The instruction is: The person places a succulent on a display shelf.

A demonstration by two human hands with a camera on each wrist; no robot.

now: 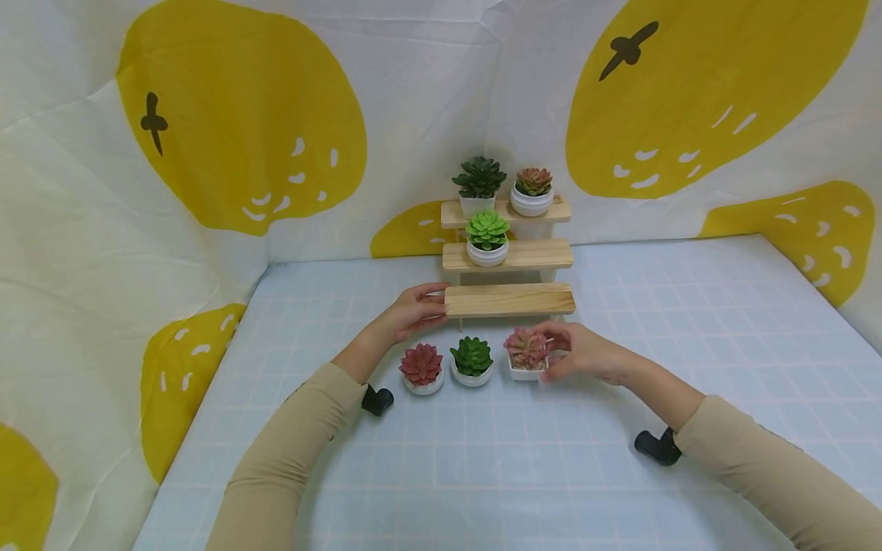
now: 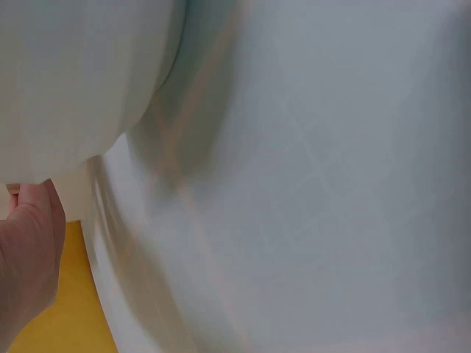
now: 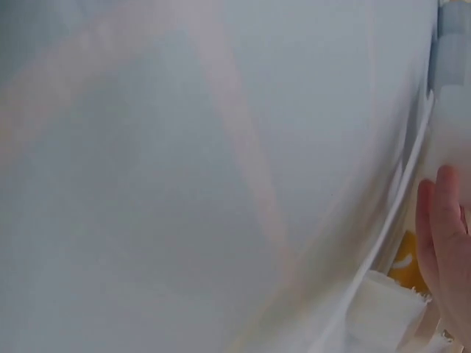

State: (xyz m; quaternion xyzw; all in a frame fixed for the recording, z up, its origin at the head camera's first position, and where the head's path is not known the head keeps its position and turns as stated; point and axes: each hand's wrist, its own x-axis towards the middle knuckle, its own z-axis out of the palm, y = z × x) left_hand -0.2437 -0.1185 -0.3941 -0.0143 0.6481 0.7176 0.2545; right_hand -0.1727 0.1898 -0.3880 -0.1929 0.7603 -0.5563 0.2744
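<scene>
My left hand (image 1: 416, 310) holds the left end of the lowest board of a three-step wooden shelf (image 1: 510, 301), its fingers around the board's end. The right hand (image 1: 582, 352) grips a square white pot with a pink succulent (image 1: 527, 350) by its right side, in front of the shelf. Left of it stand a green succulent (image 1: 472, 358) and a dark red succulent (image 1: 422, 366), both in round white pots. In the left wrist view, a large pale rounded shape (image 2: 73, 73) partly hides the left hand. The right wrist view shows the right fingers (image 3: 445, 213) against a white surface.
A bright green succulent (image 1: 487, 231) stands on the middle step. On the top step are a dark green succulent (image 1: 479, 180) and an orange-red one (image 1: 532, 191). A white cloth with yellow fruit shapes (image 1: 241, 115) hangs behind the checked light-blue table (image 1: 441, 474).
</scene>
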